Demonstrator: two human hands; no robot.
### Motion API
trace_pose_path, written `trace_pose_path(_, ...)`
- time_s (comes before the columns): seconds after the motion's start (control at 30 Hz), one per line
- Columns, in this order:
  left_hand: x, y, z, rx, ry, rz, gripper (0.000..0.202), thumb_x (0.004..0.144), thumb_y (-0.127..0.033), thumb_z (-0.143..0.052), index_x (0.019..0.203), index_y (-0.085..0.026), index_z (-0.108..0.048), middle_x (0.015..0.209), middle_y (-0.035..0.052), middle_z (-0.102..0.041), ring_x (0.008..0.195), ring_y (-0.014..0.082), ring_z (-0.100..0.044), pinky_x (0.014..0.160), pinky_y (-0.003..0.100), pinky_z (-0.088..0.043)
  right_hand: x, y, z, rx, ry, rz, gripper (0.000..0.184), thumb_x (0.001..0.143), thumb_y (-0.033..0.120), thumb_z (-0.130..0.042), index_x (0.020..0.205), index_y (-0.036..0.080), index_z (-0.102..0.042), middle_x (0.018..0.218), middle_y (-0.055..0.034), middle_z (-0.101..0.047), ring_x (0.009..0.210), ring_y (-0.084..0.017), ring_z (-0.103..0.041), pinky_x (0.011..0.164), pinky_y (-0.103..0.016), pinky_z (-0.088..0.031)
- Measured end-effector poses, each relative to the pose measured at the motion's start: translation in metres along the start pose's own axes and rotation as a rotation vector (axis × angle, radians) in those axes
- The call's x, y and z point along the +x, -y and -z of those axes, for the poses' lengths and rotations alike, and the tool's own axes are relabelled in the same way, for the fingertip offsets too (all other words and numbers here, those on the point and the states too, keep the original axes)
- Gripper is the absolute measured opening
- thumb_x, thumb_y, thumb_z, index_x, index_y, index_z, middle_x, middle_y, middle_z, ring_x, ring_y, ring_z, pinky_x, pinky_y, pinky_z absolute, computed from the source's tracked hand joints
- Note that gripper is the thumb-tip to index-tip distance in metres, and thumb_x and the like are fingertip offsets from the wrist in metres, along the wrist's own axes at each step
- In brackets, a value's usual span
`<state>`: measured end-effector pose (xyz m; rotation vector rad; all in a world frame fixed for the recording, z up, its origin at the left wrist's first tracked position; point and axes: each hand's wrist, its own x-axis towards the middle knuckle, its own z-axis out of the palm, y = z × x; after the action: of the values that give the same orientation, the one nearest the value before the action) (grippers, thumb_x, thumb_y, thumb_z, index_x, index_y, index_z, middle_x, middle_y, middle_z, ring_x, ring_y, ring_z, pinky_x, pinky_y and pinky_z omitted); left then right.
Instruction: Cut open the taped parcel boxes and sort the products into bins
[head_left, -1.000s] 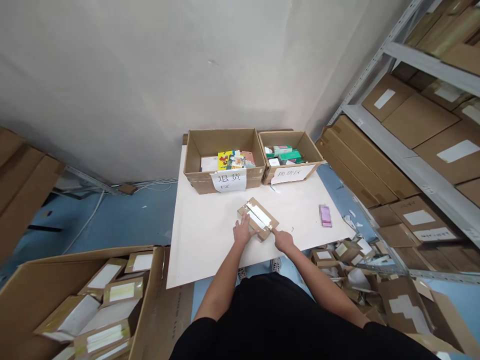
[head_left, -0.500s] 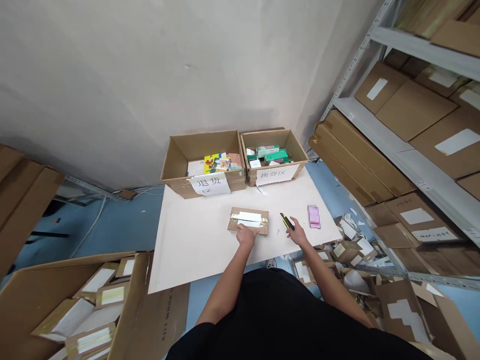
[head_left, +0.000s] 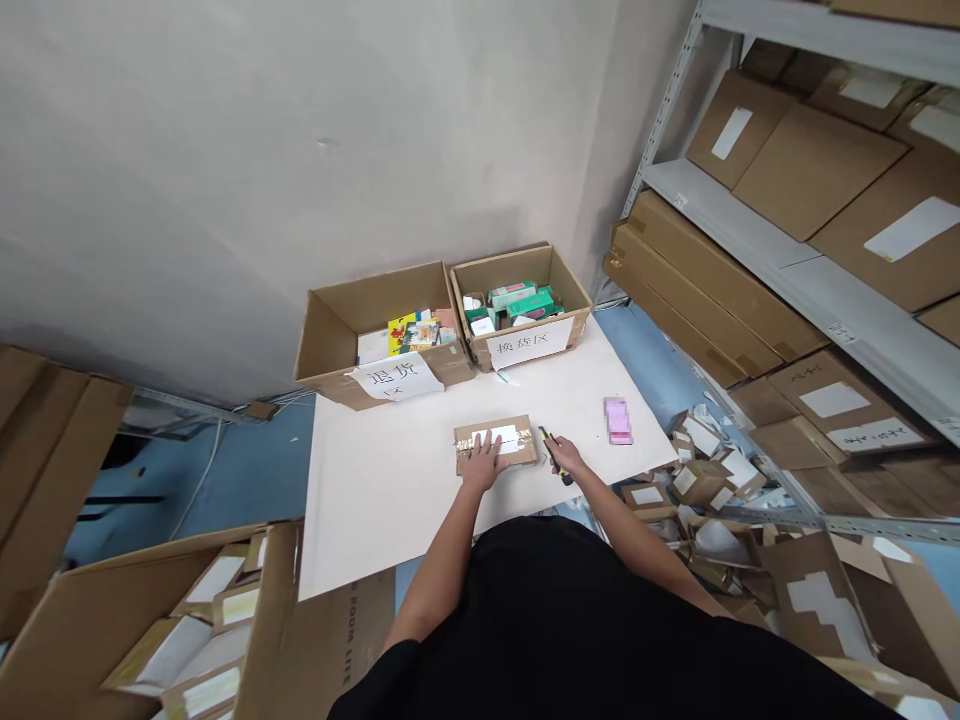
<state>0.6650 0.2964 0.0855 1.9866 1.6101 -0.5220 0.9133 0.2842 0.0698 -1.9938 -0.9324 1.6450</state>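
Note:
A small taped cardboard parcel (head_left: 517, 436) with a white label lies on the white table (head_left: 390, 480). My left hand (head_left: 480, 464) rests flat on the parcel's near left part, fingers spread. My right hand (head_left: 568, 458) is closed on a black-and-yellow utility knife (head_left: 550, 443), whose tip sits just beside the parcel's right end.
Two open labelled cardboard boxes (head_left: 375, 335) (head_left: 521, 305) with goods stand at the table's far edge. A pink item (head_left: 617, 419) lies at the right. A big carton of parcels (head_left: 187, 640) is at lower left. Torn boxes (head_left: 705, 480) litter the floor, with shelving (head_left: 787, 270) on the right.
The parcel was turned square to me. My right hand reached right, picked up the knife and brought it back to the parcel's right end. My left hand now lies on top.

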Motion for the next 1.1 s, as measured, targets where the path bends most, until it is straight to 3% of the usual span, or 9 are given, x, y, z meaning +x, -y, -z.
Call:
trace_pose_path(0.17,0.004,-0.003,-0.003,-0.013,-0.023,0.022,0.077,0.103,-0.064,-0.032,0.169,-0.041,-0.003,0.179,-0.001,0.002,0.164,0.0298,0.004,0.128,0.058,-0.019,0.013,0.006,0.0,-0.177,0.005,0.043,0.045,0.108,0.051,-0.045,0.077,0.02,-0.054,0.05,0.0039,-0.056,0.037,-0.011,-0.055,0.045,-0.019,-0.041)
trace_pose_path(0.4,0.006,-0.004,-0.004,-0.03,-0.023,0.038,0.077,0.103,-0.062,-0.032,0.171,-0.036,-0.006,0.179,-0.0016,0.004,0.164,0.03,0.005,0.13,0.055,-0.017,0.02,0.018,-0.006,-0.274,0.012,0.081,0.048,0.107,0.053,-0.05,0.075,0.019,-0.057,0.047,0.0045,-0.054,0.035,-0.011,-0.054,0.047,-0.02,-0.04)
trace_pose_path(0.73,0.01,-0.003,-0.011,0.022,-0.051,0.048,0.078,0.101,-0.064,-0.034,0.17,-0.038,-0.007,0.179,-0.0011,0.001,0.165,0.0302,0.001,0.128,0.056,-0.021,0.013,0.003,0.005,-0.541,0.019,0.207,0.051,0.107,0.053,-0.048,0.069,0.02,-0.054,0.044,0.006,-0.05,0.03,-0.01,-0.049,0.046,-0.023,-0.036)
trace_pose_path(0.9,0.007,-0.003,-0.013,0.038,-0.109,0.036,0.078,0.101,-0.063,-0.038,0.17,-0.034,-0.017,0.179,0.002,-0.006,0.164,0.0335,-0.005,0.126,0.055,-0.026,0.009,-0.026,0.007,-0.345,0.076,0.163,0.051,0.104,0.057,-0.052,0.068,0.021,-0.052,0.042,0.0052,-0.051,0.032,-0.011,-0.051,0.046,-0.022,-0.039)
trace_pose_path(1.03,0.009,0.009,0.0,0.006,-0.204,-0.011,0.07,0.101,-0.056,-0.042,0.165,-0.029,-0.036,0.174,0.0078,-0.029,0.159,0.035,-0.027,0.122,0.054,-0.034,0.017,-0.041,-0.015,0.03,-0.15,0.115,0.05,0.106,0.059,-0.034,0.073,0.024,-0.048,0.047,0.0051,-0.053,0.036,-0.013,-0.056,0.043,-0.022,-0.041)
trace_pose_path(1.1,0.011,0.022,0.01,-0.029,-0.256,0.018,0.068,0.101,-0.05,-0.043,0.165,-0.026,-0.035,0.172,0.0101,-0.033,0.157,0.033,-0.03,0.122,0.053,-0.034,0.022,-0.042,-0.034,0.117,-0.161,0.112,0.046,0.101,0.063,-0.042,0.076,0.024,-0.047,0.051,0.0047,-0.056,0.039,-0.014,-0.059,0.044,-0.022,-0.043)
